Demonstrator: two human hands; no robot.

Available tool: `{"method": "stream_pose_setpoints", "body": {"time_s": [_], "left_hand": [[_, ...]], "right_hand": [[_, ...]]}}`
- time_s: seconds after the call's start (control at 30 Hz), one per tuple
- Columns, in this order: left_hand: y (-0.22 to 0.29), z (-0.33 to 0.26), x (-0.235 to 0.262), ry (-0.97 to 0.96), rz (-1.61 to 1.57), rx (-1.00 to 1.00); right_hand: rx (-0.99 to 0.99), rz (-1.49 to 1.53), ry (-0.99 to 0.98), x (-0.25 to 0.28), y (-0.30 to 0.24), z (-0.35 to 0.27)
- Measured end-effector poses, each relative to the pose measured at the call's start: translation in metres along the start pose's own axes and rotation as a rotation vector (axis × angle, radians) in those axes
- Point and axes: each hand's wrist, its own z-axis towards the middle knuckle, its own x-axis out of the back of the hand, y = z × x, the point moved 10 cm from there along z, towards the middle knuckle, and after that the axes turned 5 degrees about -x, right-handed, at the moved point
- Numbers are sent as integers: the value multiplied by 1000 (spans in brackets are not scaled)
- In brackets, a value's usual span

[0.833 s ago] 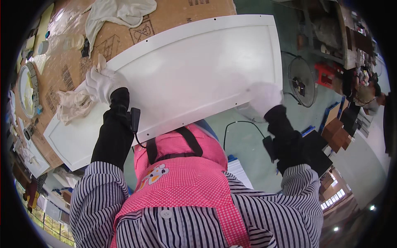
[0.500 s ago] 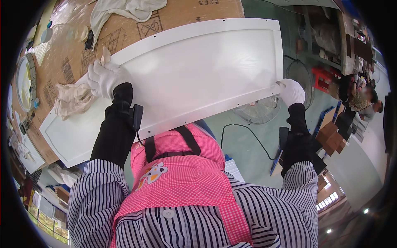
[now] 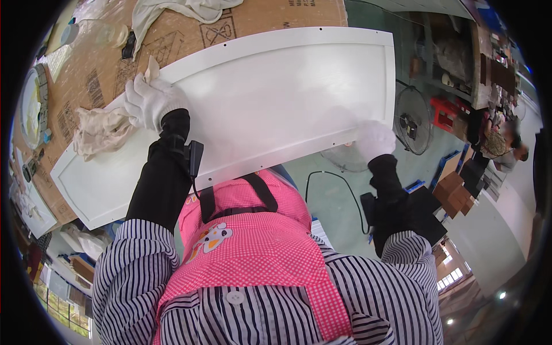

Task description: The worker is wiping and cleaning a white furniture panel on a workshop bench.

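Note:
A long white panel [image 3: 287, 98] with a raised border, small holes along it and a curved far edge lies slantwise before me, partly on a cardboard-covered table. My left hand [image 3: 152, 102], in a white glove, rests across its far left edge with fingers spread. A tan tip sticks up on its thumb side; whether it is bare thumb or a held piece, I cannot tell. Beside those fingers a crumpled beige cloth [image 3: 98, 131] lies over the panel's edge. At the near right edge, my gloved right hand [image 3: 375, 140] is smeared by motion, its fingers unclear.
Cardboard [image 3: 172, 54] covers the table, with a white cloth [image 3: 172, 12] at its far side. A round tray-like object [image 3: 35, 109] is at far left. Fans [image 3: 411, 118] stand on the floor at right, near a red stool [image 3: 443, 113]. Other people [image 3: 500, 141] are at far right.
My right hand has moved left and slightly nearer, from the panel's near right corner along its near edge. My left hand keeps its place on the panel; the view has shifted slightly.

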Motion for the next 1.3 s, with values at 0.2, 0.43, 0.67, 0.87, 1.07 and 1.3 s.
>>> {"method": "stream_pose_setpoints", "body": {"time_s": [0.2, 0.43, 0.67, 0.87, 1.07, 1.3], "left_hand": [[-2, 0, 2, 18, 3, 2], [0, -2, 0, 12, -18, -14], [1, -1, 4, 16, 15, 0], [-3, -2, -3, 16, -14, -11], [-8, -3, -10, -39, -26, 38], [-3, -4, -4, -12, -21, -17]], "right_hand": [[-35, 292, 220, 22, 36, 11], [-143, 96, 76, -5, 101, 30], [-408, 73, 87, -43, 82, -9], [-142, 304, 278, -29, -12, -38], [173, 478, 453, -31, -59, -68], [-342, 464, 541, -79, 96, -22]]}}
